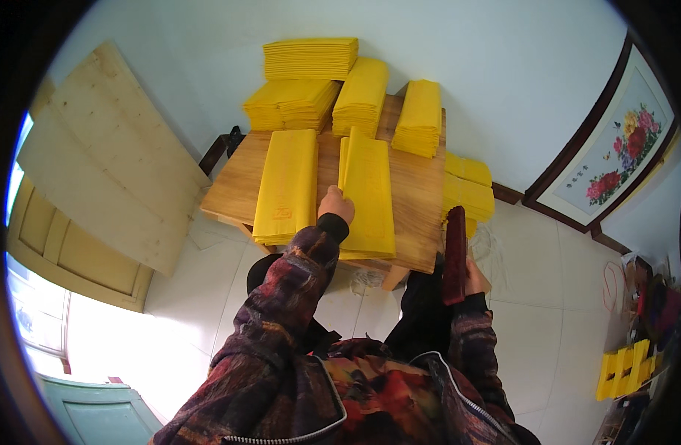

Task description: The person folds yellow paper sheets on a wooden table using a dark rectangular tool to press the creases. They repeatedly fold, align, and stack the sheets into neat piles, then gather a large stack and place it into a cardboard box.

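On the wooden table [418, 215] in front of me lies a folded yellow sheet stack [370, 200], its left edge lifted in a narrow fold. My left hand [336, 205] is closed on that edge, fingers pinched together. Just left of it is a second flat stack of yellow folded sheets [285, 185], with faint red printing near its front. At the table's right front corner, my right hand [474, 278] grips a long dark-red bar [454, 256], held upright and off the table. Whether the bar has bristles cannot be made out.
Several thick yellow stacks [292, 102] stand along the table's back, against the wall. More yellow bundles [466, 185] lie on the floor to the right. A large wooden board [107, 148] leans at the left. A framed flower picture [611, 148] leans on the right wall.
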`<state>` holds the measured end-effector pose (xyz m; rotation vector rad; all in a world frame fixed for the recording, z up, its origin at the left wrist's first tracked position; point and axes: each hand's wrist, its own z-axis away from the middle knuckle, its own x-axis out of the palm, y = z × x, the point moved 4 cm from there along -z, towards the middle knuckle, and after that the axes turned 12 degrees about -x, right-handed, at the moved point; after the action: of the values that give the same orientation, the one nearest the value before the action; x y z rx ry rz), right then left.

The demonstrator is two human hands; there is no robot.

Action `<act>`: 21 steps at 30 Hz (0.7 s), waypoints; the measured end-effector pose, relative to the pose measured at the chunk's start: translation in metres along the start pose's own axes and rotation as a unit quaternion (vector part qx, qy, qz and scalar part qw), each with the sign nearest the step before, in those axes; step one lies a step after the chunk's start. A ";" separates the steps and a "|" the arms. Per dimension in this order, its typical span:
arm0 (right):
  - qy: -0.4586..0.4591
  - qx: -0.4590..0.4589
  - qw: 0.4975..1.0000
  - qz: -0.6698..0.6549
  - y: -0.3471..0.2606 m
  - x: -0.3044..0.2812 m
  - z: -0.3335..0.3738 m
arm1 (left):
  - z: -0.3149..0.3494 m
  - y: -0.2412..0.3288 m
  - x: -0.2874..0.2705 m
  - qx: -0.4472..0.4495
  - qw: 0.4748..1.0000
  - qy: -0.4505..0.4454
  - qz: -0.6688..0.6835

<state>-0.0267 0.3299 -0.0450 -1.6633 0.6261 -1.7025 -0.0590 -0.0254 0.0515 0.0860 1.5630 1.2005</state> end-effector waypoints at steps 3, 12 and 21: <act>0.014 -0.014 1.000 0.014 0.000 0.000 0.001 | -0.003 -0.004 0.001 0.012 0.998 -0.004 0.054; 0.037 -0.028 0.996 0.073 -0.006 0.006 0.004 | -0.042 -0.045 -0.038 0.069 0.965 -0.055 0.247; -0.019 -0.050 0.990 0.133 -0.009 0.009 0.005 | -0.085 -0.097 -0.128 -0.005 0.930 -0.127 0.346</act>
<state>-0.0223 0.3299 -0.0323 -1.5958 0.8847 -1.4675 -0.0248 -0.2041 0.0603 0.8116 1.3250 1.6565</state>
